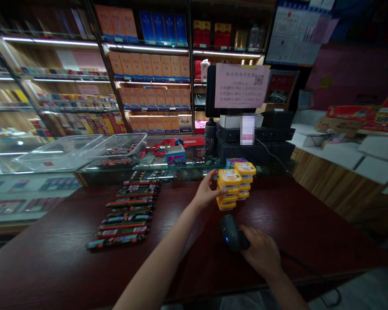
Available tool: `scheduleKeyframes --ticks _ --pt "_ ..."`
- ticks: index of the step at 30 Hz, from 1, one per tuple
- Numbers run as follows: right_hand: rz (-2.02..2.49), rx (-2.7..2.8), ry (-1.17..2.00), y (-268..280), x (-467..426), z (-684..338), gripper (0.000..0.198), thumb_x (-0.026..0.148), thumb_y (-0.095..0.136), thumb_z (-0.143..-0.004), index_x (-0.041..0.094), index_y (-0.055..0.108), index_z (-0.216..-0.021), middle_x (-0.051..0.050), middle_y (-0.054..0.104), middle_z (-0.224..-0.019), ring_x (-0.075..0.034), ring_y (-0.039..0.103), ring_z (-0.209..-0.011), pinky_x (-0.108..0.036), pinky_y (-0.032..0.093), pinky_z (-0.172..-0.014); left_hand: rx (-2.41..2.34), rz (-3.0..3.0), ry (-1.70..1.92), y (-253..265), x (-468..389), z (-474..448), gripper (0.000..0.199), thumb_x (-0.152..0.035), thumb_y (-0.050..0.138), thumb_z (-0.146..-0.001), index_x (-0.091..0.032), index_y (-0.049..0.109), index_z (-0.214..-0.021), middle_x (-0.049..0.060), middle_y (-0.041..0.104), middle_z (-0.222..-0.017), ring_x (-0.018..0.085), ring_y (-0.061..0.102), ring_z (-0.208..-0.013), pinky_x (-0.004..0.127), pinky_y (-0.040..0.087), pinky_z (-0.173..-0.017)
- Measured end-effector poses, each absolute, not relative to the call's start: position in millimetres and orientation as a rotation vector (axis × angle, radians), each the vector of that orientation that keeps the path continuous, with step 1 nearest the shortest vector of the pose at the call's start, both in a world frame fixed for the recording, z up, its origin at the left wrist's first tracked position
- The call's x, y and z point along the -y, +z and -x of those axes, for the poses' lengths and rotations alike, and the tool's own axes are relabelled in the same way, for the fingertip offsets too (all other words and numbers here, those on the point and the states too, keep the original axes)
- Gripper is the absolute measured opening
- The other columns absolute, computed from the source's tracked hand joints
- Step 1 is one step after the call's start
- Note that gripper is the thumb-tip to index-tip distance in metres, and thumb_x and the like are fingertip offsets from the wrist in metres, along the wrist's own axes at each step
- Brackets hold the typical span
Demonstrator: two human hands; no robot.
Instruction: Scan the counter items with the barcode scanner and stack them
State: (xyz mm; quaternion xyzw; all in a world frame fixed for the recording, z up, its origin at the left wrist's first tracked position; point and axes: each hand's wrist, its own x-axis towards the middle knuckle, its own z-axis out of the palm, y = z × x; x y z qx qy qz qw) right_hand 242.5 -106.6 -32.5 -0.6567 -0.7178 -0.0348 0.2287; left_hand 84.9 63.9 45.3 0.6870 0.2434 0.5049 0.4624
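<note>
My left hand (207, 191) is at the left side of the front stack of small yellow-lidded plastic tubs (227, 203). Its thumb lies across the front of the stack, just under the top tub (229, 177), and the other fingers curve along the left side. A second stack of the same tubs (245, 183) stands close behind, to the right. My right hand (261, 249) is wrapped around the handle of a dark barcode scanner (231, 233) with a lit blue light. The scanner is just in front of the stacks, apart from them, and its cable trails to the right.
A row of several slim, dark, patterned packs (126, 215) lies on the brown counter (187, 232) at left. Behind are clear plastic trays (61, 153), a small blue box (175, 155), a dark bottle (210, 137) and a monitor (211, 90) with a pink notice. Stocked shelves line the wall.
</note>
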Motion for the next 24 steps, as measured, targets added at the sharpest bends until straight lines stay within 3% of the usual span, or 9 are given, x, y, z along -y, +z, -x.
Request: scheduleKeyframes --ticks 7,18,24 --pt "1.808 1.964 -0.126 -38.0 105.4 -244.6 0.038 0.017 0.054 -0.074 0.018 0.062 -0.111 -0.006 0.069 -0.097 -0.021 0.063 -0.088 -0.031 0.044 -0.082 -0.456 -1.474 1.193 48.7 -60.7 -97.2 0.068 -0.027 0.082 -0.058 -0.016 0.055 -0.119 0.013 0.061 -0.121 0.028 0.057 -0.112 0.046 0.042 -0.100" --pt "1.788 1.976 -0.207 -37.8 104.7 -245.1 0.033 0.019 0.053 -0.075 0.018 0.062 -0.107 -0.006 0.070 -0.092 -0.019 0.064 -0.083 -0.029 0.046 -0.077 -0.484 -1.378 1.282 36.1 -60.3 -95.0 0.079 -0.026 0.083 -0.057 -0.020 0.046 -0.126 0.013 0.057 -0.123 0.026 0.054 -0.116 0.045 0.041 -0.100" --pt "1.786 2.012 -0.235 -35.1 108.9 -245.5 0.033 0.019 0.051 -0.077 0.018 0.061 -0.108 -0.006 0.071 -0.096 -0.020 0.065 -0.085 -0.030 0.047 -0.075 -0.733 -1.485 1.353 28.4 -48.3 -58.5 0.058 -0.032 0.078 -0.066 -0.018 0.055 -0.117 0.013 0.060 -0.115 0.022 0.058 -0.105 0.040 0.047 -0.091"
